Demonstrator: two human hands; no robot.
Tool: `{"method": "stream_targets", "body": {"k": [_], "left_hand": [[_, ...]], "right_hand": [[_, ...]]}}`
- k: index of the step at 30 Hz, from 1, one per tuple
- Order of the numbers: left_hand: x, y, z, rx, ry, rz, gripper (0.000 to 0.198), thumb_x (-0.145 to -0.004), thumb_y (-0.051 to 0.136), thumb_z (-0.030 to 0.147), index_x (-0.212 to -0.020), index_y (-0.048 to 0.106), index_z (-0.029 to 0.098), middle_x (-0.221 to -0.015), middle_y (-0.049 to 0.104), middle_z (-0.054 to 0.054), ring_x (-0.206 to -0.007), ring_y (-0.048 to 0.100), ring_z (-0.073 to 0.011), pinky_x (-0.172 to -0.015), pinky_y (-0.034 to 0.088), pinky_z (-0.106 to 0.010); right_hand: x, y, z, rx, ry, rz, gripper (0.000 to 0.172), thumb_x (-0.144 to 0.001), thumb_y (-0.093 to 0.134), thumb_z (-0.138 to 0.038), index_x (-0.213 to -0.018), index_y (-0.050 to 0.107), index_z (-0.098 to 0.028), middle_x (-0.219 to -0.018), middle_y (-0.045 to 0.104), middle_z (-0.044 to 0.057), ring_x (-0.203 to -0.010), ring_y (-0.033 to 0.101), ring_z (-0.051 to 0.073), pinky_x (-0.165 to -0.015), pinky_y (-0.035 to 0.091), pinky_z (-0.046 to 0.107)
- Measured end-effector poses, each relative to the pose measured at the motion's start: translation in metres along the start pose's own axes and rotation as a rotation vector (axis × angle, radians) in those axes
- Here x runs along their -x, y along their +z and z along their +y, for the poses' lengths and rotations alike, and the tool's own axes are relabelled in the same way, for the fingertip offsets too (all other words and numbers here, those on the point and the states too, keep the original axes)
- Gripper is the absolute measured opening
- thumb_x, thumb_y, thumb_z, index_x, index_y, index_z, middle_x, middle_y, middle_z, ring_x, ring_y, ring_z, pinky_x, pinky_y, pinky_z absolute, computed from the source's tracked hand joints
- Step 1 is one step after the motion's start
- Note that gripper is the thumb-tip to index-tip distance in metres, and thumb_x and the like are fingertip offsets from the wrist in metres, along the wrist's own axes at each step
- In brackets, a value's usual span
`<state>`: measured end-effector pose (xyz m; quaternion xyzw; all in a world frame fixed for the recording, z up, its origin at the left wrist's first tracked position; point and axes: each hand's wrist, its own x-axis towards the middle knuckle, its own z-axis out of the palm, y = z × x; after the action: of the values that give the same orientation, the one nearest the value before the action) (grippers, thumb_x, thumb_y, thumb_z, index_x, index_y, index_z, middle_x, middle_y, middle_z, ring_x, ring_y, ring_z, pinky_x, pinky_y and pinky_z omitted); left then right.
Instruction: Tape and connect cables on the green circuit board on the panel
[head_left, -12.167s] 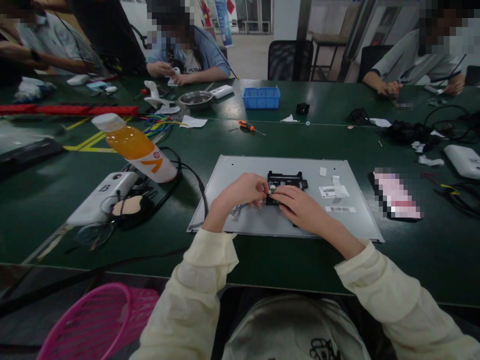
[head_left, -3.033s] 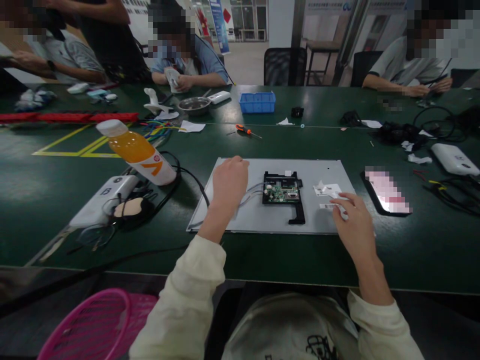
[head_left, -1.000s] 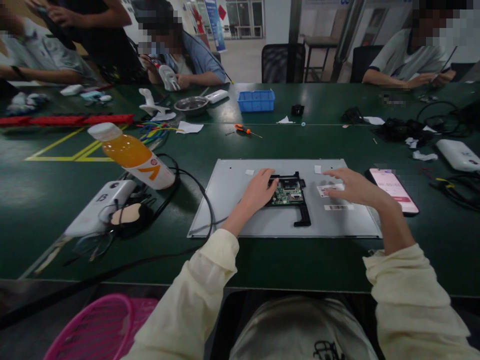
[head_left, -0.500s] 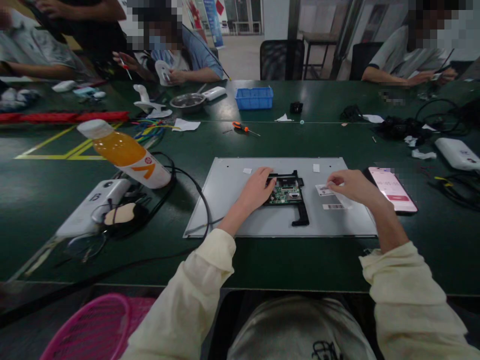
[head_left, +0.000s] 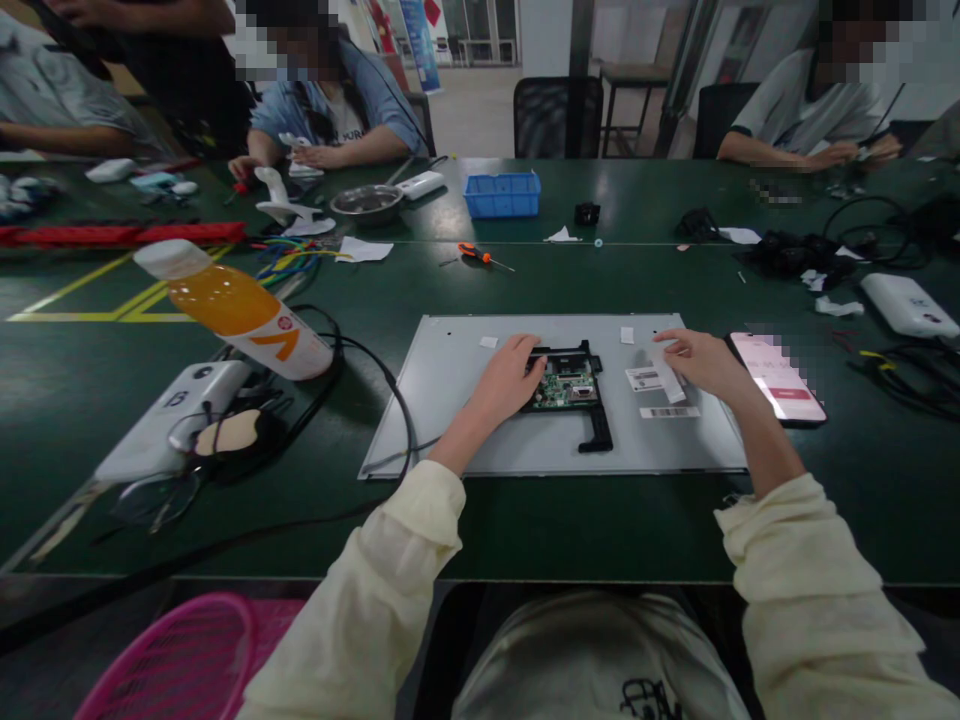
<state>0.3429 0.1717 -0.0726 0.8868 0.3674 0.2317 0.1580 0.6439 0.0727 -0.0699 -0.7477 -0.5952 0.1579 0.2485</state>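
My left hand (head_left: 512,378) rests at the left side of a black plastic frame (head_left: 595,425) with a green circuit board (head_left: 568,388) in it. Its fingers curl over the frame's edge and appear to hold it down on the light grey panel (head_left: 442,400). To the right, my right hand (head_left: 701,362) hovers low over the panel, index finger stretched out and apart from the thumb. Just below those fingertips is a pale strip (head_left: 671,382), beside a printed white label (head_left: 643,379) and above a barcode label (head_left: 670,412). Whether the fingertips touch the strip is unclear.
A lit phone (head_left: 778,378) lies right of the panel. On the left stand a tilted orange drink bottle (head_left: 236,310), a white device (head_left: 172,420) and black cables (head_left: 397,400). Farther back are an orange screwdriver (head_left: 484,256) and a blue basket (head_left: 501,196). Several people sit across.
My right hand has moved slightly up, and its pinched fingers have spread, exposing more of the label and strip. My left hand stays on the frame. Across the table, a person has lowered a screwdriver.
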Motion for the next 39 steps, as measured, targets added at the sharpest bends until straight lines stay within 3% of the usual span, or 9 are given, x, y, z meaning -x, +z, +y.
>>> {"method": "stream_targets", "body": {"k": [5,10,15,24,28,33,39], "left_hand": [[0.001,0.0,0.0,0.005,0.002,0.003,0.033,-0.095,0.039,0.029,-0.12,0.052,0.013,-0.123,0.055,-0.012,-0.115,0.052,-0.0224,-0.102,0.042,-0.038],[0.001,-0.001,0.002,-0.002,0.001,0.023,0.034,-0.095,0.039,0.029,-0.123,0.05,0.013,-0.125,0.054,-0.012,-0.117,0.052,-0.0226,-0.103,0.041,-0.038],[0.0,0.0,0.002,-0.004,0.008,0.031,0.033,-0.095,0.039,0.028,-0.122,0.051,0.014,-0.124,0.055,-0.012,-0.116,0.052,-0.022,-0.103,0.042,-0.038],[0.001,0.0,0.001,-0.003,0.01,0.036,0.033,-0.095,0.038,0.029,-0.122,0.051,0.015,-0.123,0.056,-0.011,-0.116,0.052,-0.0217,-0.103,0.042,-0.037],[0.001,0.0,0.002,-0.001,0.005,0.034,0.033,-0.094,0.039,0.028,-0.122,0.051,0.015,-0.123,0.055,-0.011,-0.117,0.052,-0.0217,-0.103,0.042,-0.037],[-0.001,-0.003,0.001,0.0,0.004,0.065,0.034,-0.094,0.039,0.025,-0.123,0.052,0.014,-0.125,0.055,-0.011,-0.118,0.052,-0.0214,-0.105,0.041,-0.037],[-0.006,-0.022,-0.028,-0.014,-0.134,0.209,0.036,-0.086,0.037,0.01,-0.114,0.059,0.017,-0.118,0.062,-0.008,-0.113,0.055,-0.0202,-0.104,0.041,-0.037]], "right_hand": [[0.001,0.003,0.0,0.064,-0.005,0.087,0.039,-0.083,0.052,-0.023,-0.119,0.061,-0.016,-0.102,0.068,0.011,-0.09,0.064,0.023,-0.082,0.049,0.036],[-0.005,0.008,-0.003,0.208,-0.174,0.221,0.039,-0.086,0.05,-0.024,-0.122,0.059,-0.013,-0.119,0.061,0.017,-0.111,0.057,0.029,-0.096,0.043,0.044],[-0.018,0.021,-0.017,0.299,-0.327,0.13,0.035,-0.089,0.049,-0.028,-0.119,0.061,-0.015,-0.122,0.062,0.014,-0.116,0.054,0.028,-0.097,0.042,0.042],[-0.018,0.025,-0.044,0.51,-0.228,0.135,0.031,-0.093,0.042,-0.023,-0.103,0.07,-0.017,-0.103,0.071,0.012,-0.098,0.064,0.027,-0.08,0.046,0.036],[-0.012,0.021,-0.044,0.451,-0.291,0.171,0.029,-0.092,0.043,-0.019,-0.105,0.069,-0.016,-0.107,0.07,0.012,-0.101,0.062,0.025,-0.086,0.045,0.036],[-0.005,0.022,-0.039,0.411,-0.349,0.048,0.033,-0.086,0.044,-0.014,-0.106,0.07,-0.015,-0.116,0.066,0.014,-0.108,0.059,0.027,-0.095,0.044,0.042],[0.003,0.023,-0.044,0.288,-0.358,0.113,0.039,-0.083,0.042,-0.009,-0.111,0.068,-0.014,-0.121,0.063,0.015,-0.115,0.055,0.029,-0.102,0.041,0.047]]}}
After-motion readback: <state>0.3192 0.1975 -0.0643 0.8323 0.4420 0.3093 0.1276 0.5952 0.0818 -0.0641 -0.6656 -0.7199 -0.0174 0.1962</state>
